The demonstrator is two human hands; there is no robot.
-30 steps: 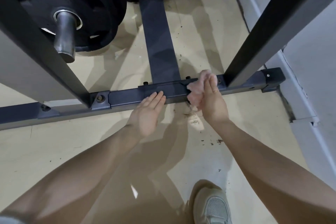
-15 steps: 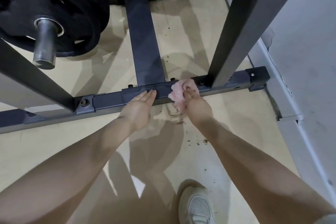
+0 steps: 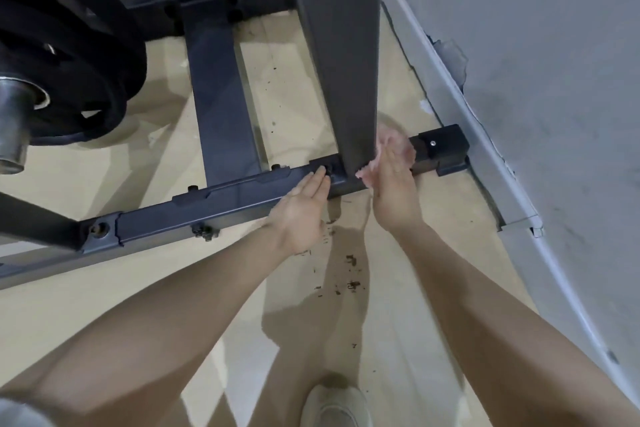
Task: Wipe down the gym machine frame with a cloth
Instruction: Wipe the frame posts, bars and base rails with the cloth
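Note:
The dark grey base bar [image 3: 221, 204] of the gym machine frame runs across the floor from lower left to right. A thick upright post [image 3: 343, 55] rises from it near its right end. My right hand [image 3: 393, 191] presses a pale pink cloth [image 3: 398, 146] against the bar just right of the post's foot, fingers fairly straight over the cloth. My left hand [image 3: 304, 208] rests flat on the bar just left of the post, fingers straight, holding nothing. A black end cap [image 3: 443, 149] closes the bar beyond the cloth.
Black weight plates [image 3: 79, 73] on a steel sleeve [image 3: 14, 121] hang at the left. A cross member [image 3: 221, 90] runs back to a rear bar. The grey wall [image 3: 536, 80] and its skirting stand close on the right. Dark crumbs [image 3: 346, 270] lie on the beige floor; my shoe [image 3: 336, 406] is below.
Both hands have slid right along the base bar. The cloth has passed from left of the upright post to its right side, close to the end cap. The view has shifted right.

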